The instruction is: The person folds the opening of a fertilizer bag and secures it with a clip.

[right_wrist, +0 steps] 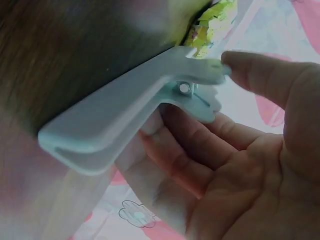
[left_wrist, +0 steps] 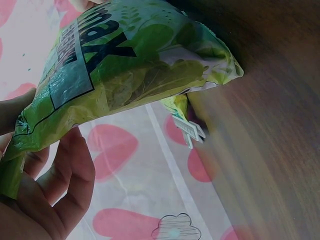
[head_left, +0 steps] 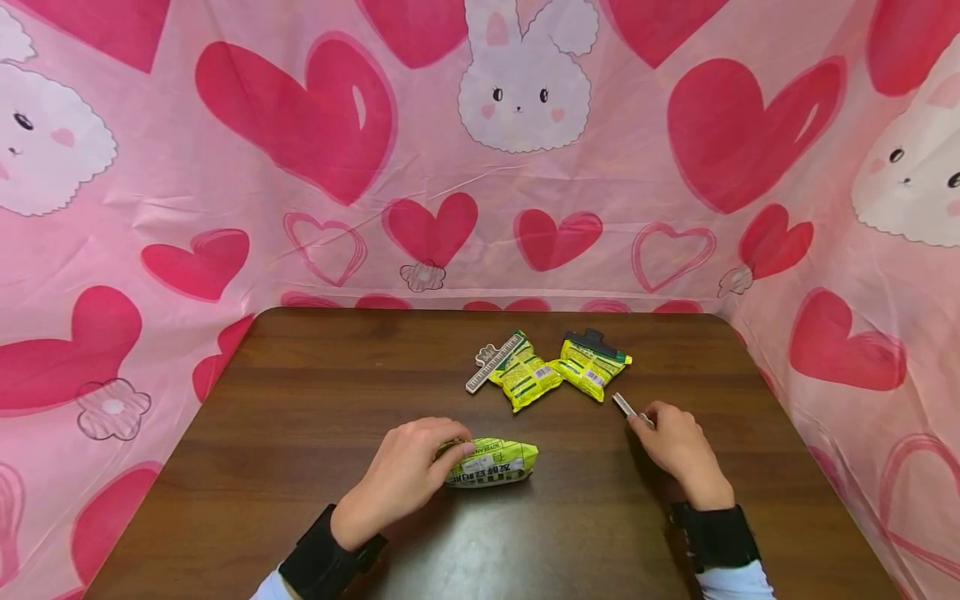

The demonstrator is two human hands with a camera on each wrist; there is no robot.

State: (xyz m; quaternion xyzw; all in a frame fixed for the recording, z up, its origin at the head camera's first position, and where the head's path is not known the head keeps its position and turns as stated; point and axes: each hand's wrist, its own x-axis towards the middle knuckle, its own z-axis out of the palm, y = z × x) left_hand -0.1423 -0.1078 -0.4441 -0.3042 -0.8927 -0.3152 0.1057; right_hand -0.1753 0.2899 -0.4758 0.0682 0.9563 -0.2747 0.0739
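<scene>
A green and yellow bag (head_left: 495,465) printed with "SOYBEAN" lies on the table in the head view. My left hand (head_left: 408,467) pinches its folded end between thumb and fingers; the left wrist view shows that end bunched between them, and the plump bag (left_wrist: 135,80) stretching away. My right hand (head_left: 682,450) holds a pale bag clip (head_left: 624,405) close to the tabletop. In the right wrist view the thumb presses one handle of the clip (right_wrist: 110,110), with the other fingers behind the opposite handle.
Toward the back of the brown wooden table (head_left: 337,400) lie two small yellow-green bags. The left bag (head_left: 529,379) wears a pale clip (head_left: 493,363), the right bag (head_left: 588,371) a black clip (head_left: 596,343). A pink heart-patterned cloth (head_left: 465,175) hangs around the table.
</scene>
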